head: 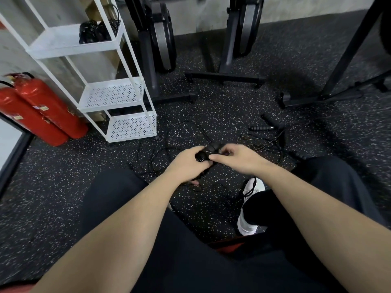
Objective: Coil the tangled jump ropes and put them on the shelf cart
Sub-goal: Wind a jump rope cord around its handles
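My left hand and my right hand meet low over the floor, both gripping the black handles of one jump rope. Its thin black cord trails in loose loops on the floor to the left and below my hands. Another tangled jump rope with black handles lies on the floor to the right. The white shelf cart stands at the left, with coiled black ropes on its top shelf.
Two red fire extinguishers lean left of the cart. Black exercise-machine frames stand behind the ropes on the speckled rubber floor. My dark trouser legs and a white shoe fill the foreground.
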`<action>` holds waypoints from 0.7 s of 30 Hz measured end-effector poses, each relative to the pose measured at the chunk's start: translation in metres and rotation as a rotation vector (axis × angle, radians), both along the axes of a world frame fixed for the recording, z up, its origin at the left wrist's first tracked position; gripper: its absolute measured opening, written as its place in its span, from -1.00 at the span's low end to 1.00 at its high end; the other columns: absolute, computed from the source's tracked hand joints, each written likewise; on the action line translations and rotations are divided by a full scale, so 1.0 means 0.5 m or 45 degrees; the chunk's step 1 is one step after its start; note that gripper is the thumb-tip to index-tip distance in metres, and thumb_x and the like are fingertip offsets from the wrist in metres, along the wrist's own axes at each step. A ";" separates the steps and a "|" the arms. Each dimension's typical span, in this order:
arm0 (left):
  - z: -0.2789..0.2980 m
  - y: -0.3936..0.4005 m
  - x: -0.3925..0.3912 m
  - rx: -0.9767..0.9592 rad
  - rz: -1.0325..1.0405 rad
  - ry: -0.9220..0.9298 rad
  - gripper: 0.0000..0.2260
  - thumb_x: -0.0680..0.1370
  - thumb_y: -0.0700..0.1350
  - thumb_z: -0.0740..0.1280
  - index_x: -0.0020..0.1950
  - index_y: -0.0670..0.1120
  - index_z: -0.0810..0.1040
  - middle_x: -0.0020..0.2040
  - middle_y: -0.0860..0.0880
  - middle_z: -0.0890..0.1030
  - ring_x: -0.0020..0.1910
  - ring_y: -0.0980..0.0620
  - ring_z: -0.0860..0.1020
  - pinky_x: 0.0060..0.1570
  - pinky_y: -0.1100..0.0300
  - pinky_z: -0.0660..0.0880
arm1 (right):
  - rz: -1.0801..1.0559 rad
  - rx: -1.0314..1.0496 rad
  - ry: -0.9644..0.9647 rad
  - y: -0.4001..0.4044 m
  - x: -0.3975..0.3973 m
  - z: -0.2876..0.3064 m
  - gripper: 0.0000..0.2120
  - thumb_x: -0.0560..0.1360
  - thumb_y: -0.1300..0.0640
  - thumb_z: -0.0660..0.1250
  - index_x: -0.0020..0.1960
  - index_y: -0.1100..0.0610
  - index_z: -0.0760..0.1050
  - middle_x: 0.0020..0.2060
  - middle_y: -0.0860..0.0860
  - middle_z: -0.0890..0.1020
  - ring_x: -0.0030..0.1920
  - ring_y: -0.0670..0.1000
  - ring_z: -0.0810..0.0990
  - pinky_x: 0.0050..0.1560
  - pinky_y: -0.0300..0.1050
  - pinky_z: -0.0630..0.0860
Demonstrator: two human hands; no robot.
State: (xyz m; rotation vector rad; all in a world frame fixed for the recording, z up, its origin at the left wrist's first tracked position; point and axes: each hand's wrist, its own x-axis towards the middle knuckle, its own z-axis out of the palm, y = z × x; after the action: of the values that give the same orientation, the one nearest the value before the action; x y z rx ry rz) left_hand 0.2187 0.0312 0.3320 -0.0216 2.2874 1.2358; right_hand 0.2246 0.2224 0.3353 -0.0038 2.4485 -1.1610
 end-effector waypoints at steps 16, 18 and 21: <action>0.019 -0.026 -0.016 0.779 0.421 -0.467 -0.74 0.61 -0.24 0.40 0.30 -0.14 0.58 0.15 -0.28 0.69 0.03 -0.21 0.71 -0.11 -0.06 0.66 | -0.024 -0.372 -0.205 0.006 -0.003 -0.004 -0.62 0.63 -0.25 0.23 -0.14 0.01 0.57 -0.47 -0.13 0.35 -0.42 -0.12 0.27 -0.36 -0.21 0.23; 0.024 -0.031 -0.015 0.836 0.378 -0.479 -0.71 0.61 -0.25 0.39 0.33 -0.10 0.56 0.13 -0.24 0.71 0.07 -0.20 0.71 -0.07 -0.06 0.67 | -0.031 -0.384 -0.194 0.007 -0.005 -0.006 -0.63 0.63 -0.24 0.23 -0.12 0.02 0.57 -0.46 -0.14 0.35 -0.41 -0.12 0.27 -0.36 -0.22 0.23; 0.033 -0.031 -0.010 0.933 0.366 -0.472 -0.71 0.62 -0.24 0.37 0.33 -0.08 0.54 0.11 -0.23 0.71 0.06 -0.19 0.71 -0.12 -0.01 0.68 | -0.093 -0.454 -0.165 0.009 -0.004 -0.005 -0.66 0.61 -0.21 0.27 -0.11 0.03 0.56 -0.46 -0.15 0.34 -0.42 -0.11 0.25 -0.39 -0.25 0.22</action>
State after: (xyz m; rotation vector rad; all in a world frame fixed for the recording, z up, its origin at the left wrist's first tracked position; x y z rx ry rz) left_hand 0.2139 0.0156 0.3486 -0.2942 1.4542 1.9629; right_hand 0.2225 0.2270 0.3329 0.0539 2.1171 -1.5643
